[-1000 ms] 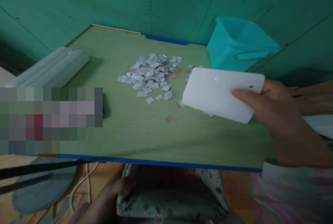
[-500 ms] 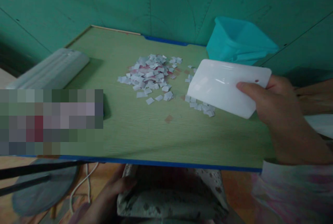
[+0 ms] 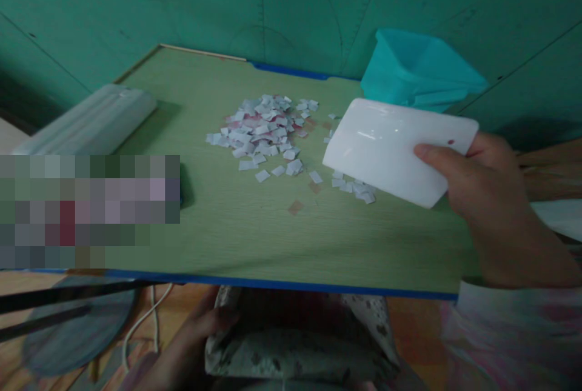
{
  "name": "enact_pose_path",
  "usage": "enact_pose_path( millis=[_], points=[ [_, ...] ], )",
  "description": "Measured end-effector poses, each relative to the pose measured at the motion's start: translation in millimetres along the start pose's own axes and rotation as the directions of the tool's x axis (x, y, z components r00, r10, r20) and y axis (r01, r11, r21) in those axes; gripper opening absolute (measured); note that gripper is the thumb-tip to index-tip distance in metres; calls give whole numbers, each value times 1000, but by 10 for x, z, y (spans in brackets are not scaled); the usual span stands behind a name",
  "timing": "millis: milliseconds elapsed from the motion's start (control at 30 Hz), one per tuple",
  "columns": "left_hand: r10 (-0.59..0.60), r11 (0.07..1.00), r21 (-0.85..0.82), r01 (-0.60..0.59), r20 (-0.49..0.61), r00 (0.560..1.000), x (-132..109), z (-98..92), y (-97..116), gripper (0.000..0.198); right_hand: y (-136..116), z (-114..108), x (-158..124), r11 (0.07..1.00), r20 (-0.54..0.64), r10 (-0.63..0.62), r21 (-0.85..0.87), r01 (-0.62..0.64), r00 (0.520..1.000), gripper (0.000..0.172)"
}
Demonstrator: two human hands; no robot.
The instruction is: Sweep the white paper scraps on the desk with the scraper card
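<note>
White plastic scraper [image 3: 391, 148], at 3 o'clock on the bench [image 3: 227, 227], pinched at its right end by the right hand [image 3: 482, 179]: thumb on top, fingers behind. Small dark hole near the grip; can't tell if its edge touches the bench. Heap of paper scraps [image 3: 261, 127], mostly white with some pink, toward 11 o'clock from bench centre, at 9 o'clock from the scraper. Loose scraps [image 3: 357, 188] just beside the scraper, at its 8 o'clock. Teal bin [image 3: 391, 76], mouth up, at 2 o'clock. Wrapped bundle [image 3: 95, 118] at 10 o'clock, pixelated patch below it. Left hand [image 3: 211, 324] at 7 o'clock, below bench edge, touching spotted cloth [image 3: 291, 354]; too dark to tell if gripping.
</note>
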State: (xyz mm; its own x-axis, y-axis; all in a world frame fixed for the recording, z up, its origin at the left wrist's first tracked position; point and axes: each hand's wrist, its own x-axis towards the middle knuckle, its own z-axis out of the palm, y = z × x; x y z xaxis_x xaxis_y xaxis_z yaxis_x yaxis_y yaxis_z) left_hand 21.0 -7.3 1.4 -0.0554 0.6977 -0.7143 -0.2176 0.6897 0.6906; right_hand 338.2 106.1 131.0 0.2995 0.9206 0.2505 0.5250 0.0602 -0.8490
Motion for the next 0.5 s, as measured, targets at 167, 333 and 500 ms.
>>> enact_pose_path(
  millis=[167, 333, 500],
  points=[
    [-9, 1000, 22, 9, -32, 999, -18, -27, 14, 76, -59, 31, -11, 999, 142, -9, -36, 14, 990, 12],
    [-21, 999, -33, 22, 10, 1000, -34, -42, 18, 76, -61, -18, 70, 992, -46, 42, -113, -47, 998, 12],
    [-4, 999, 32, 2, 49, 999, 62, -114, -52, 57, -49, -56, 110, 991, -114, 75, -101, -86, 991, 14]
  ],
)
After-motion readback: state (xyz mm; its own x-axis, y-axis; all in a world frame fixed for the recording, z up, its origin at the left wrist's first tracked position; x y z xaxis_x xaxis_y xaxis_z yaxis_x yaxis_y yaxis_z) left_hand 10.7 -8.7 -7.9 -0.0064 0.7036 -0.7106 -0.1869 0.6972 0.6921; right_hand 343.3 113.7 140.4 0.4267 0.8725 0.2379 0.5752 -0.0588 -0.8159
